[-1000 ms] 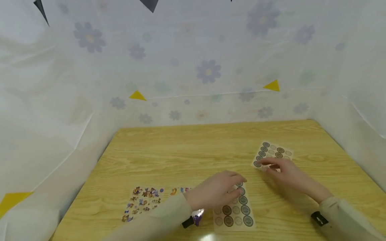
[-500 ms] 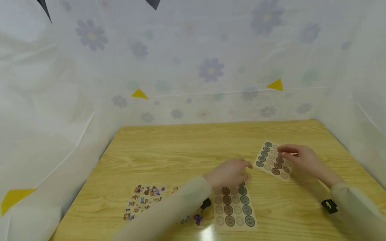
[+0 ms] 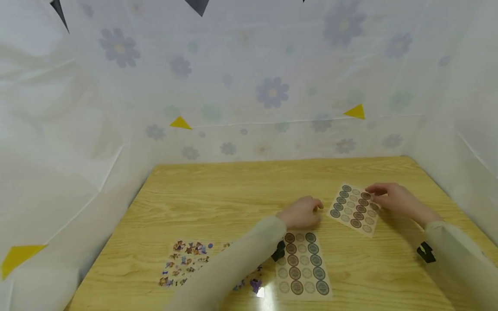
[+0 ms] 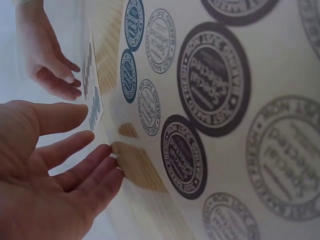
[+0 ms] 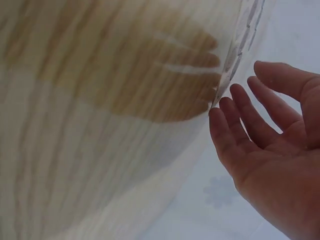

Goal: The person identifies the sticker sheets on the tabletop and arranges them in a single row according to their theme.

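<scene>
A sheet of round label stickers (image 3: 288, 288) lies flat at the front middle of the table, with dark and pale printed circles in columns. My left hand (image 3: 301, 213) is over its far edge. In the left wrist view the fingers (image 4: 102, 172) bend loosely, thumb apart, holding nothing. A second sheet of round stickers (image 3: 352, 203) lies askew further back on the right. Beside its right edge is my right hand (image 3: 400, 203), fingertips right at the border. The right wrist view shows its fingers (image 5: 257, 117) slightly bent, with the thumb apart from them.
Colourful cartoon sticker sheets (image 3: 184, 261) lie at the front left, partly hidden by the left sleeve (image 3: 237, 259). The wooden table (image 3: 233, 190) is enclosed by pale flowered sheeting (image 3: 218, 95). Bare wood shows between the round-sticker sheets.
My right hand has moved right across the far sheet to its right edge. My left hand has shifted away from me, uncovering more of the near sheet. The far sheet has shifted slightly.
</scene>
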The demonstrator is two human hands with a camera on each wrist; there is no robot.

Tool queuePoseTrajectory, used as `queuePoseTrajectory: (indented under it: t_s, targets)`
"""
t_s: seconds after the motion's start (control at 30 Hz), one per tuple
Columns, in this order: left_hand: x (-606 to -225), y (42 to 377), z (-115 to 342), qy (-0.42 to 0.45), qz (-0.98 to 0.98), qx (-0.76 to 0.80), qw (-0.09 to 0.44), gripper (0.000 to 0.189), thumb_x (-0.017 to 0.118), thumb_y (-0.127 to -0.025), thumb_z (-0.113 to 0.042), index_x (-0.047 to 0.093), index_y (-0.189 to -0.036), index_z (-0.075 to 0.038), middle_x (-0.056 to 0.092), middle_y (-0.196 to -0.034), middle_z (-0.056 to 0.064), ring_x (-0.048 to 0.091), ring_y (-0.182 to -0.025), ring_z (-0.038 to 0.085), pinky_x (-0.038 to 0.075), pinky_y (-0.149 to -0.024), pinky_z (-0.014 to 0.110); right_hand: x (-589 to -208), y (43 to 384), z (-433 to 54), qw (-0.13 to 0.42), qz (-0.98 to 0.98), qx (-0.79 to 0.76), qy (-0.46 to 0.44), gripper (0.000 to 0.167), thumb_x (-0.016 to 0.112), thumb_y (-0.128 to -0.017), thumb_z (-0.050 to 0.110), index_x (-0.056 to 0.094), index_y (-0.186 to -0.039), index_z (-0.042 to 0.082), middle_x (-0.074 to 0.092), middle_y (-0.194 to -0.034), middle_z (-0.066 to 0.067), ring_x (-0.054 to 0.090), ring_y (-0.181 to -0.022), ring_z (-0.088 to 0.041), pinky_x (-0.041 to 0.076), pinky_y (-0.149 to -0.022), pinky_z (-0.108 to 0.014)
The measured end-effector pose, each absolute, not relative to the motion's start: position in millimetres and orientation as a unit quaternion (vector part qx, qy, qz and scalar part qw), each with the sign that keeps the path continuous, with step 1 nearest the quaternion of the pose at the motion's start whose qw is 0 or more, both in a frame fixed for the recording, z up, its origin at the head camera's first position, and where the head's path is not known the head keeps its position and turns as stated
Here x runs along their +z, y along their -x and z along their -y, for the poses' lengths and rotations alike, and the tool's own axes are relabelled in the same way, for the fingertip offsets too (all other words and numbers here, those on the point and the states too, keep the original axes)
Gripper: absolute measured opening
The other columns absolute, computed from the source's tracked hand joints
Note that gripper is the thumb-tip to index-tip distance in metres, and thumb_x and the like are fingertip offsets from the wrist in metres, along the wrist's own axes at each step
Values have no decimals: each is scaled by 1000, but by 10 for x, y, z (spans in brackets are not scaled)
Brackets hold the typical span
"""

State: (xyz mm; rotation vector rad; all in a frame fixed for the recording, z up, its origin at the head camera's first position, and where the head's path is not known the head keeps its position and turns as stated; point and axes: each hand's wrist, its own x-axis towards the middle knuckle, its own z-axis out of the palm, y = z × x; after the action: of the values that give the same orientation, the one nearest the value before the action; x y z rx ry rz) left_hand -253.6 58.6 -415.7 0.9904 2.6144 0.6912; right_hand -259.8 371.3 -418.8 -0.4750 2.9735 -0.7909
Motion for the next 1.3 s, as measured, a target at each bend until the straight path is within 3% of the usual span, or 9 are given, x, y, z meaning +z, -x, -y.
queuePoseTrajectory:
  t_s: [0.27, 0.57, 1.3]
  targets:
    - [-4154, 2615, -665, -305, -910, 253, 127, 35, 64, -91, -15, 63, -126, -8, 60, -107, 1, 54, -94, 10, 44, -83, 19, -4211, 2656, -3775, 29, -957, -259, 128, 45, 68, -90, 13, 56, -128, -9, 64, -110, -26, 61, -98, -42, 51, -72, -40]
    - [-4236, 2724, -745, -289, -912, 262, 129, 32, 69, -87, -13, 67, -119, -10, 57, -101, -3, 52, -90, 7, 43, -80, 17, -4261, 2715, -3777, 41, -955, -261, 133, 49, 72, -89, 13, 55, -127, -12, 61, -114, -32, 59, -103, -47, 47, -86, -58]
    - [-4276, 2710, -977, -266, -943, 176, 94, 25, 75, -87, -28, 65, -106, -16, 53, -93, -7, 49, -84, 7, 40, -76, 17, -4278, 2749, -3757, 32, -961, -231, 146, 50, 71, -90, 16, 55, -126, -14, 61, -116, -31, 57, -106, -48, 44, -88, -60]
